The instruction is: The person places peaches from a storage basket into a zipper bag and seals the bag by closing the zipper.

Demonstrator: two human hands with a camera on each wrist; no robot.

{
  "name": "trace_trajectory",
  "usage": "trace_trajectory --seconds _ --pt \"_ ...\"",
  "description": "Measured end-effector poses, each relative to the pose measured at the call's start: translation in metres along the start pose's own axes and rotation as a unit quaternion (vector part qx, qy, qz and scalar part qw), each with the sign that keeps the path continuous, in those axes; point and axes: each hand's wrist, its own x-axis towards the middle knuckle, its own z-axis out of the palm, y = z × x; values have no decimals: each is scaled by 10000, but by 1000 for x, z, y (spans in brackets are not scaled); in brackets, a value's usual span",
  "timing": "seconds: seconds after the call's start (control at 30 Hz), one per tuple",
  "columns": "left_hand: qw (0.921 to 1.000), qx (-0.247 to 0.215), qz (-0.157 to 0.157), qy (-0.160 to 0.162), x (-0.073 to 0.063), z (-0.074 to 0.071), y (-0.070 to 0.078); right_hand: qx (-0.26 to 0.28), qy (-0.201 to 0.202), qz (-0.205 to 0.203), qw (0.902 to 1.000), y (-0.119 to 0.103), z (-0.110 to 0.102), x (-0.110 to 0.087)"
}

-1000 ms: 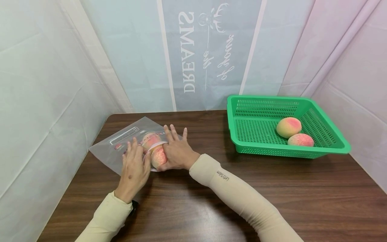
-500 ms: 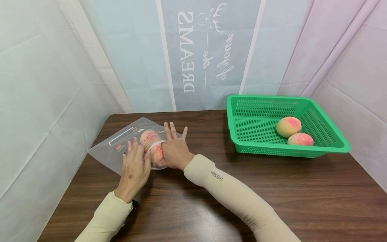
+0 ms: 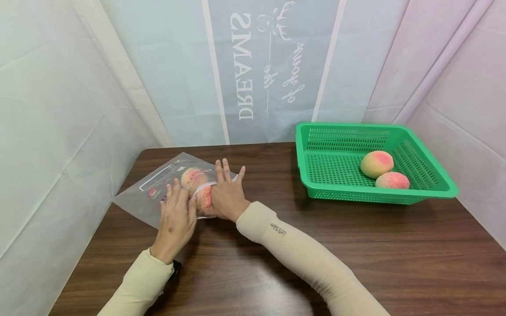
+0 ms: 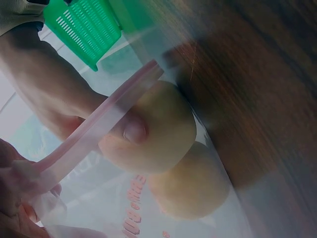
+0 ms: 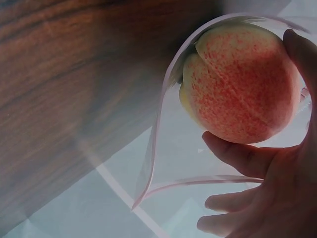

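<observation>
A clear zip bag [image 3: 136,202] with printed markings lies on the table, its mouth toward the right hand. One peach [image 3: 191,177] is inside it, seen through the film. My right hand [image 3: 229,198] holds a second, red-speckled peach [image 5: 242,84] between thumb and forefinger, within the bag's mouth; its other fingers stretch outside the rim. My left hand [image 3: 175,221] lies along the bag's near side and pinches its pink-edged rim [image 4: 94,121]. In the left wrist view the right thumb [image 4: 134,130] presses on the held peach, close against the other one.
A green plastic basket [image 3: 308,189] stands at the table's back right. It holds a yellow-pink peach [image 3: 377,164] and a redder peach [image 3: 392,180]. Brown wooden table [image 3: 276,259] spreads before the hands, with cloth walls behind and at both sides.
My right hand has moved slightly left, and the held peach has gone further into the bag. The inner peach and the bag have shifted a little left. The left hand stays in place.
</observation>
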Motion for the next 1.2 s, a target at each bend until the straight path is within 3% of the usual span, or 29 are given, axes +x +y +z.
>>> trace_trajectory --seconds 0.37,0.7,0.93,1.2 --pt "9999 -11 -114 -39 0 -2 1 -376 375 125 9985 -3 4 3" --pt "9998 18 -210 -50 0 -3 1 -191 352 116 9991 2 -6 -5" --pt "9997 17 -221 -42 0 -3 0 -112 165 -68 9998 7 -14 -11" --pt "9994 -30 -313 -120 0 -4 -1 -70 234 -308 9992 15 -22 -22"
